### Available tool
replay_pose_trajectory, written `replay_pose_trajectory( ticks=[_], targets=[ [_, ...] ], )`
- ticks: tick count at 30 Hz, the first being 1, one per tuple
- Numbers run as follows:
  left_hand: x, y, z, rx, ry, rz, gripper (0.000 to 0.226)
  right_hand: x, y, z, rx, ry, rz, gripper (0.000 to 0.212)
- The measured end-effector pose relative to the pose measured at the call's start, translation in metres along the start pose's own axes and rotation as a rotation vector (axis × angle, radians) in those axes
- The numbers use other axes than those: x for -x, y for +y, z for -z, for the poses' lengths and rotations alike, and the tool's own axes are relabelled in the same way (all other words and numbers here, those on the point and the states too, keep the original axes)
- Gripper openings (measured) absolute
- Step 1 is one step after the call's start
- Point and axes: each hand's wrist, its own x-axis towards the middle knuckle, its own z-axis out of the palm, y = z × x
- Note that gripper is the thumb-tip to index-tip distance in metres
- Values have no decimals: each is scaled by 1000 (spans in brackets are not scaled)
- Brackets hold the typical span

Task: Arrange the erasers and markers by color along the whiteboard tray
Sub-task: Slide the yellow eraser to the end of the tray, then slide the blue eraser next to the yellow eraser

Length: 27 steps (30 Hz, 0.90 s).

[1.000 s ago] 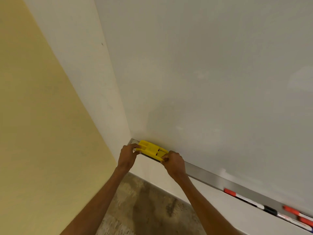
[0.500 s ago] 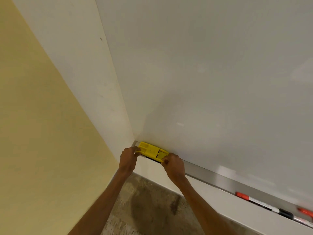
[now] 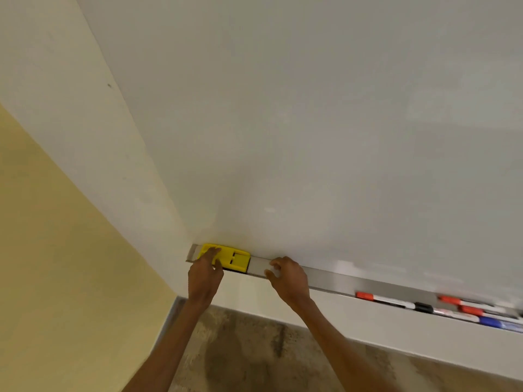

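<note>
A yellow eraser (image 3: 236, 260) lies at the far left end of the metal whiteboard tray (image 3: 325, 280). My left hand (image 3: 205, 275) rests on the eraser's left part, fingers over its top. My right hand (image 3: 287, 278) hovers over the bare tray just right of the eraser, fingers curled apart and holding nothing. Further right in the tray lie several markers: a red-capped marker (image 3: 365, 296) with a black end (image 3: 423, 307), two more red-capped ones (image 3: 450, 300), and a blue one (image 3: 491, 321).
The whiteboard (image 3: 311, 123) fills the wall above the tray. A yellow side wall (image 3: 56, 264) closes the corner on the left. Below is a mottled brown floor (image 3: 254, 357).
My right hand has let go of the eraser's right end and moved right along the tray. My left hand stays on the eraser. More markers have come into view at the right.
</note>
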Motion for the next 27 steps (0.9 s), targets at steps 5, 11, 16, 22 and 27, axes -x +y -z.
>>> replay_pose_trajectory(
  ticks=[5,11,16,22,27],
  targets=[
    [22,58,-28,87,-34,-75,32,28,40,49,-15,111,-76,29],
    [63,134,-77,145,-103,-250,28,66,107,120,11,248,-197,19],
    [105,201,-129,140,-195,-231,37,105,183,191,7,369,-334,19],
    [168,294,-202,135,-298,-165,48,156,294,279,18,445,-494,17],
    [227,376,-265,164,-367,-179,52,190,381,346,-9,520,-550,18]
  ],
)
